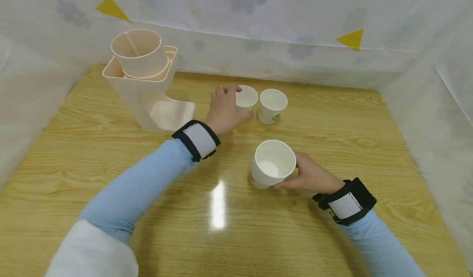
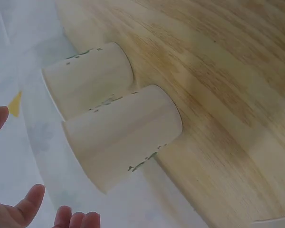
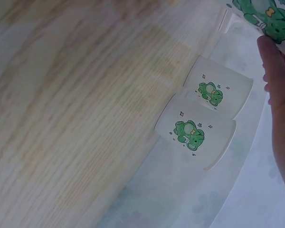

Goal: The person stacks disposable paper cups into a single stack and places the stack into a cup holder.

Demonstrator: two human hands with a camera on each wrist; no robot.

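Note:
My right hand (image 1: 308, 174) grips a white paper cup (image 1: 264, 174) from its right side; the cup stands upright with its mouth up. In the right wrist view a green cartoon animal shows on this held cup (image 3: 268, 19). Farther back are two more white paper cups side by side, a left one (image 1: 246, 96) and a right one (image 1: 272, 104). My left hand (image 1: 226, 111) reaches to the left cup, its fingers and thumb spread by the rim. From the left wrist, the fingertips (image 2: 32, 197) appear apart from the nearer cup (image 2: 123, 133).
At the back left stands a pale pink dispenser-like holder (image 1: 136, 92) with a round container (image 1: 144, 63) in its top and a flat foot (image 1: 173, 115). A patterned white cloth (image 1: 221, 51) hangs behind the wooden table (image 1: 351, 137), with yellow triangles (image 1: 352, 40) on it.

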